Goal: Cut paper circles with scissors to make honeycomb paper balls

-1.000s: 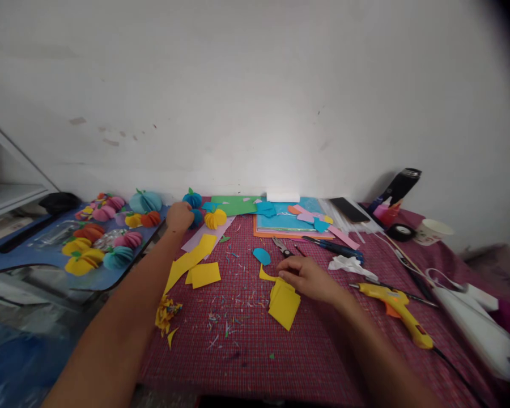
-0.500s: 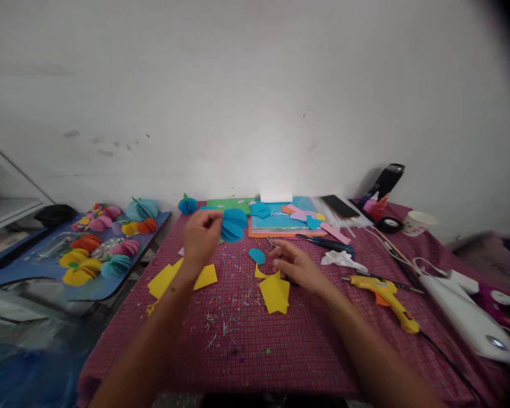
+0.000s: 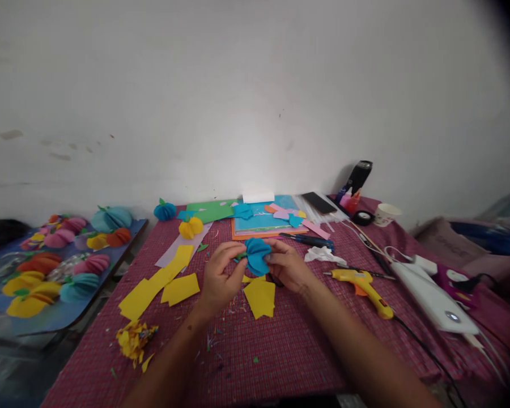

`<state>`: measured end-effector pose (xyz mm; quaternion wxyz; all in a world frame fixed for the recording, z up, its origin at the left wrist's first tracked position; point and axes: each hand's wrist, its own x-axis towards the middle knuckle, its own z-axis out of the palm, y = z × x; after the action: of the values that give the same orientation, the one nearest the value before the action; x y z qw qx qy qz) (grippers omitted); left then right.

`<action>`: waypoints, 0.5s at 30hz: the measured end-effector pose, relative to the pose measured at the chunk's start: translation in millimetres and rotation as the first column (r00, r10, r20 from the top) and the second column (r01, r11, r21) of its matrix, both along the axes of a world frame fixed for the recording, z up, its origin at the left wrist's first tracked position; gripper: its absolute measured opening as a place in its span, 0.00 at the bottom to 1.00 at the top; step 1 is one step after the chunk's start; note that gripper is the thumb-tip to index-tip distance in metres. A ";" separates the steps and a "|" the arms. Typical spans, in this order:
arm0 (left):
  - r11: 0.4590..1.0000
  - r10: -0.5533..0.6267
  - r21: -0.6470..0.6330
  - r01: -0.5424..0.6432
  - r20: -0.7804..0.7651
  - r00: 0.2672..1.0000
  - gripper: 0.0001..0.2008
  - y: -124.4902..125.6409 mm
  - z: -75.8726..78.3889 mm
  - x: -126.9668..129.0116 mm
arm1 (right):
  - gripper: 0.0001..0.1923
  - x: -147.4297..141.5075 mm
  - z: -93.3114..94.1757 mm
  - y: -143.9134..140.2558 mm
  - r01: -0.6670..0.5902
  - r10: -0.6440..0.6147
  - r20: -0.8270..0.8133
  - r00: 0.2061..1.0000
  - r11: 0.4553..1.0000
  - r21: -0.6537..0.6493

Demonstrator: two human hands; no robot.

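Hands meet over the middle of the bench (image 3: 280, 351), which is covered with a red checked cloth. The left hand (image 3: 219, 279) pinches the left edge of a blue paper ball (image 3: 256, 255) with thumb and fingertips, and the right hand (image 3: 287, 266) pinches its right edge in the same way, so the ball is held between both hands, a little above the cloth. Just below it, nearer to the person, a folded yellow paper piece (image 3: 260, 297) lies flat on the cloth. More yellow paper sheets (image 3: 161, 279) lie to the left, and a heap of yellow paper scraps (image 3: 134, 339) is near the left front edge. To the right of the right hand lies a yellow glue gun (image 3: 363, 283), and beyond it a white crumpled tissue (image 3: 321, 254). At the far side there is a stack of coloured sheets (image 3: 259, 221), with a small yellow paper ball (image 3: 190, 227) to its left. Well apart on the left, a blue tray (image 3: 89, 300) carries many finished paper balls in several colours.
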<state>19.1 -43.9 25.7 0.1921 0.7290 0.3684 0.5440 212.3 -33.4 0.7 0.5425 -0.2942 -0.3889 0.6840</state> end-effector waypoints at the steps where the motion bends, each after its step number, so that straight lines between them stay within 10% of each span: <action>1: 1.000 -0.024 0.018 0.024 -0.003 1.000 0.12 -2.1 -1.2 -0.2 | 0.20 -0.8 -0.9 0.1 0.004 -0.005 -0.023 1.000 1.000 -0.013; 15: 0.978 -0.208 0.043 0.204 0.191 0.959 0.18 -5.8 -24.2 9.9 | 0.29 -0.1 -12.6 4.8 -0.099 0.087 -0.174 0.981 0.993 -0.058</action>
<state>29.0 -49.7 1.6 0.2744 0.7090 0.2638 0.5937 212.2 -28.6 -11.9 0.5312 -0.2337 -0.3314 0.7439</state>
